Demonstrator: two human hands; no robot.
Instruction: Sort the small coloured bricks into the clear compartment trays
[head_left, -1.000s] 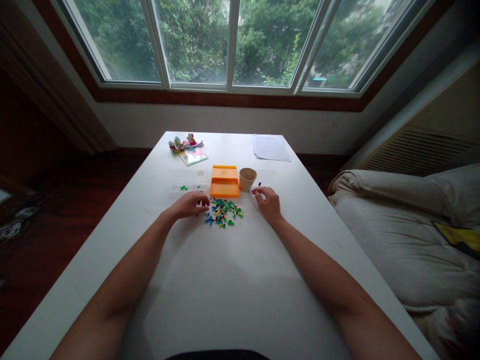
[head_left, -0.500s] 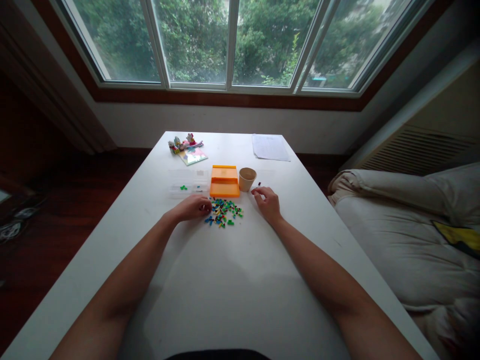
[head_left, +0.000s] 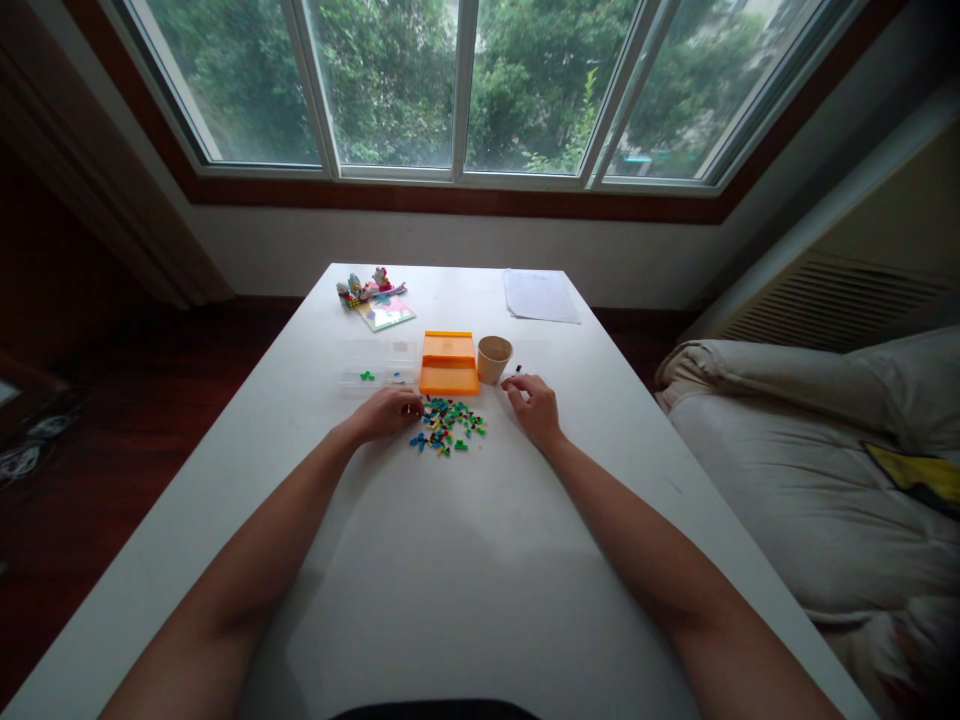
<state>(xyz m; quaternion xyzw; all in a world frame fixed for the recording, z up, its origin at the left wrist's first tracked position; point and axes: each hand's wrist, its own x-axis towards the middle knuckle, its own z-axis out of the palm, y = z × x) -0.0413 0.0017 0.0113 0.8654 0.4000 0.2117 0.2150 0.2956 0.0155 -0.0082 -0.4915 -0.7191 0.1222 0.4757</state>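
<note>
A loose pile of small coloured building bricks [head_left: 450, 425], mostly green, blue and yellow, lies on the white table. At the pile's left edge is my left hand [head_left: 390, 412], its fingers curled together; whatever they may hold is too small to make out. My right hand [head_left: 534, 402] rests to the right of the pile, just below the paper cup [head_left: 495, 360], with thumb and forefinger drawn together. A tiny dark brick [head_left: 518, 369] lies just beyond its fingers. Between the hands, beyond the pile, sits an orange tray [head_left: 449, 378] with two sections.
A clear plastic tray [head_left: 349, 360] with a few green pieces is left of the orange tray. Farther back are small figures [head_left: 367, 287] beside a colourful card [head_left: 388, 312], and paper sheets [head_left: 541, 295]. A couch [head_left: 787, 480] stands right of the table.
My left hand has shifted very slightly back at the pile's left edge. My right hand has barely moved, and the bricks, cup and trays stay in place.
</note>
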